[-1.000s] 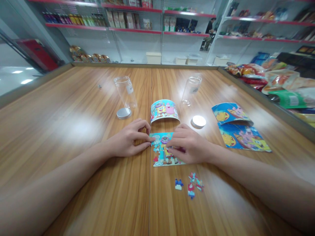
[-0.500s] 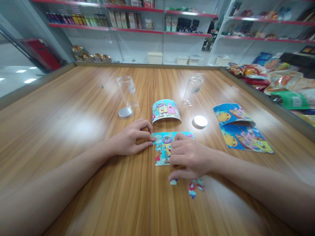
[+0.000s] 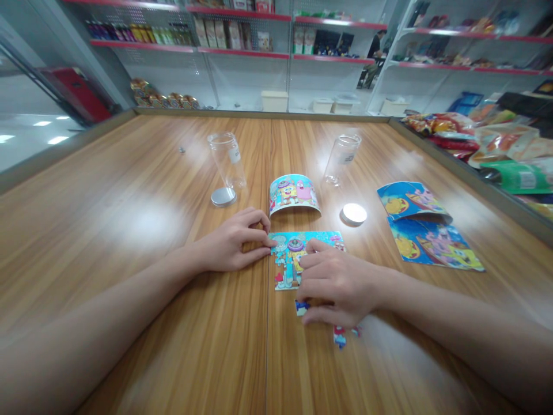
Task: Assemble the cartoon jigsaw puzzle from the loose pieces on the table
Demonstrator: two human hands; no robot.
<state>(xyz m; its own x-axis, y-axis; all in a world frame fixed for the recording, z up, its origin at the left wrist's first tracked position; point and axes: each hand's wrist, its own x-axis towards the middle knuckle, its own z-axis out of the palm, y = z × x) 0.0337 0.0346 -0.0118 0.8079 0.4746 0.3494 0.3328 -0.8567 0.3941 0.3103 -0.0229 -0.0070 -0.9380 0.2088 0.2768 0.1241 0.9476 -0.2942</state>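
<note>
A partly joined cartoon jigsaw puzzle lies flat on the wooden table. My left hand has its thumb and fingertips closed together at the puzzle's left edge. Over the lower right part of the puzzle, my right hand is curled, with its thumb and finger on a blue and white puzzle piece just below the puzzle. A few loose pieces lie under and in front of that hand, partly hidden. Behind the puzzle stands a curved picture card with the same cartoon scene.
Two clear jars stand farther back, with a silver lid near the left one and another lid near the right. A blue puzzle and its curved card are at the right. Snack bags lie beyond the table's right edge.
My right hand has come slightly down toward me, thumb and finger now on the blue and white piece, which has shifted and turned. My left hand stays at the puzzle edge.
</note>
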